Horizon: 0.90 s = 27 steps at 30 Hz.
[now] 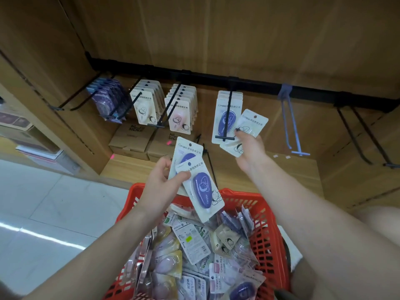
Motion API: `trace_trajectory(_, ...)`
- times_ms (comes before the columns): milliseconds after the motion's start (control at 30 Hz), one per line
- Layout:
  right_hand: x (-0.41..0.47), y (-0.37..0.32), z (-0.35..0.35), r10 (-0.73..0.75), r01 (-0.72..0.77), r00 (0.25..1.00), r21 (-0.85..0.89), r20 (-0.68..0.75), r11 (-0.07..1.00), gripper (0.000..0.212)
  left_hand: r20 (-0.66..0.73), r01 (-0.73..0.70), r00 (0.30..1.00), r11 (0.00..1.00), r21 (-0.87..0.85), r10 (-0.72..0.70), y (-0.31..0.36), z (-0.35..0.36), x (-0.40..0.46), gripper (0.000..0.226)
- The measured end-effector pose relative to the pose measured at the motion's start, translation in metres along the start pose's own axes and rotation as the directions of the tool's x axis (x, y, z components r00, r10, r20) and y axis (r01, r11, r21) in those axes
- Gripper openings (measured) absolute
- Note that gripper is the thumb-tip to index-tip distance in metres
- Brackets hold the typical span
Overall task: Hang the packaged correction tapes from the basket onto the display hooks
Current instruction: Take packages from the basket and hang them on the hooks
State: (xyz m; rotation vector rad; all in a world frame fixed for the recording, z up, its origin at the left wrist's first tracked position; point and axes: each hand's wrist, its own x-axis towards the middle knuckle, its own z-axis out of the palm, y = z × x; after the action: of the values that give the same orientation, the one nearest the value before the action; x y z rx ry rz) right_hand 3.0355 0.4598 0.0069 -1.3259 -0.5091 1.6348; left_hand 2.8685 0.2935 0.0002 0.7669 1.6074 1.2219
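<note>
Fingers of left hand (pixel 161 182) pinch two purple correction tape packs (pixel 198 180) above red basket (pixel 267 230); right hand (pixel 249 148) grips white packs (pixel 252 124) beside hook (pixel 227 118) bearing purple packs

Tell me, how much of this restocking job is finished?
Partly done: four hooks already carry packs, including the purple row. In hand: the left hand holds two purple packs, the right hand a cream pack. Left: the red basket is still heaped, and the grey hook hangs bare.
</note>
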Motion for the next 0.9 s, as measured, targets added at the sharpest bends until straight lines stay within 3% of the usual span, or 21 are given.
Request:
trace_trajectory(233, 0.019, -0.009, 0.005, -0.006, 0.004, 1.000, -0.087, -0.017, 0.996, 0.035, 0.018, 0.027, 1.000, 0.995, -0.098, -0.025, 0.006, -0.003, 0.002, 0.014)
trace_trajectory(367, 0.006, -0.002, -0.006, -0.001, 0.001, 1.000, -0.141, 0.000, 0.990, 0.039, -0.021, 0.009, 1.000, 0.995, -0.103, -0.012, 0.009, -0.005, 0.004, 0.025)
trace_trajectory(567, -0.050, 0.024, -0.034, 0.145, -0.124, 0.986, -0.226, 0.078, 0.966, 0.034, -0.031, 0.006, 0.999, 0.988, -0.154, -0.011, 0.012, -0.007, 0.006, 0.027)
trace_trajectory(667, -0.075, 0.034, -0.050, 0.198, -0.149, 0.968, -0.282, 0.155, 0.948, 0.042, -0.049, 0.021, 0.998, 0.988, -0.155, -0.029, 0.010, -0.009, 0.007, 0.027)
trace_trajectory(900, -0.094, 0.028, -0.064, 0.002, 0.128, 0.953, -0.407, 0.305, 0.904, 0.036, -0.058, 0.023, 0.998, 0.990, -0.139, -0.032, 0.010, -0.011, 0.003, 0.026)
